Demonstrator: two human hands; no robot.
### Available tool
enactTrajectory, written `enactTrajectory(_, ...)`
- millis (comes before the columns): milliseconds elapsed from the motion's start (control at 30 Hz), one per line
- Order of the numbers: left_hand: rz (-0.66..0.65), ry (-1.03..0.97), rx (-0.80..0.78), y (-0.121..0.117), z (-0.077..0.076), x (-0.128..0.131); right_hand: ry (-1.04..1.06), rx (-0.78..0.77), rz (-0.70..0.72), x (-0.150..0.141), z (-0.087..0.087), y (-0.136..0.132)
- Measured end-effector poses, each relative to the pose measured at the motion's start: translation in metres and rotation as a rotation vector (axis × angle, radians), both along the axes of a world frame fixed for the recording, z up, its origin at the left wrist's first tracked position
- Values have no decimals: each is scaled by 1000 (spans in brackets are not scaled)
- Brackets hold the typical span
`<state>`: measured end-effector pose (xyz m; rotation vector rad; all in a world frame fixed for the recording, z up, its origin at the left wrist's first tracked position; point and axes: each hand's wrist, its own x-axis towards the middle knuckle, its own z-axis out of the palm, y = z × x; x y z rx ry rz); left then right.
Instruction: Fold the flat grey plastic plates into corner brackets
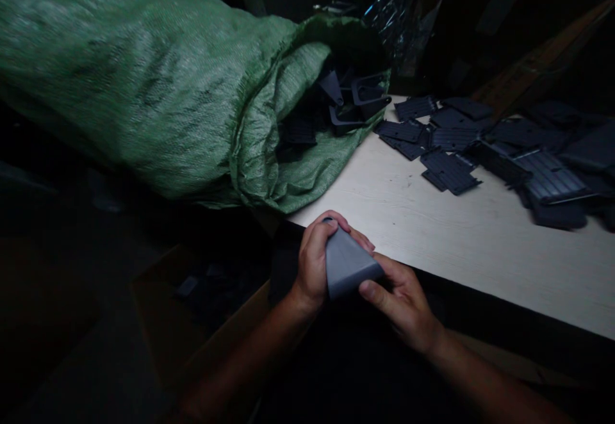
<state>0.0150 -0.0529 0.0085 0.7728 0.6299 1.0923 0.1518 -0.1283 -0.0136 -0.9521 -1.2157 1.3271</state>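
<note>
Fingers of the left hand (314, 260) curl closed around the narrow end of a grey plastic piece (346, 265), and we see the right hand (401, 305) pressing its thumb and fingers on the wider end, so both hands have hold of this piece. We find the piece just past the front edge of a pale table (408, 232), low in the middle of the frame, with dark space under it. If the grip becomes loose, the smooth plastic could slip down from the fingers and fall beside the table, where a cardboard box (192, 341) seems to stand at lower left, although the light there is too poor for us to be sure. At upper left, a big green woven sack (144, 91) lies with its open mouth on the table corner, and dark plastic parts (358, 100) show inside it. Because the sack leans on this corner, its weight could pull it over the edge, or the parts could spill out. At right, many flat dark plastic plates (449, 171) lie in loose, overlapping piles on the table, and an elbow or sleeve touching them could push some to the floor. The dim light also makes it hard for us to see any damage on these dark parts.
</note>
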Motion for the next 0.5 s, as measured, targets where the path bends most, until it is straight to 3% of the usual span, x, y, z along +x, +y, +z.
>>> enactTrajectory(133,29,26,-30,-4,-2,-6,18,-46,6,-9,5,1)
enactTrajectory(367,61,251,-19,-1,-13,-42,51,-204,215,-12,9,12)
enactTrajectory(500,94,338,-223,-11,-31,-71,-169,-185,226,-16,6,14)
